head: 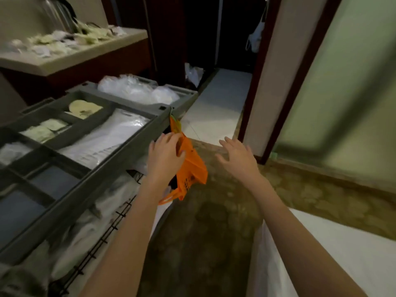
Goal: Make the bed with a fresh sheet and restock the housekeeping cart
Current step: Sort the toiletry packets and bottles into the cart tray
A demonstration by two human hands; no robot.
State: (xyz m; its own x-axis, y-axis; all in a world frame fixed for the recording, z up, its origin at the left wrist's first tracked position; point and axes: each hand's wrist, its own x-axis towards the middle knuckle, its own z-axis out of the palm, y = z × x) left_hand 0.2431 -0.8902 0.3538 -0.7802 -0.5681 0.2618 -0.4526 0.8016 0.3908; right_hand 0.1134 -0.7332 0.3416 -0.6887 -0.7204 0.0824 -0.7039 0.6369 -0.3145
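At the bottom right lies a white sheet (334,254) over the bed's corner; your right hand (237,159) hovers above the patterned brown carpet (205,232) with fingers spread, holding nothing; your left hand (165,155) curls its fingers onto the orange fabric bag (192,168) hanging off the right edge of the grey plastic housekeeping cart (120,155); clear plastic packets (137,88) sit at the cart's far end.
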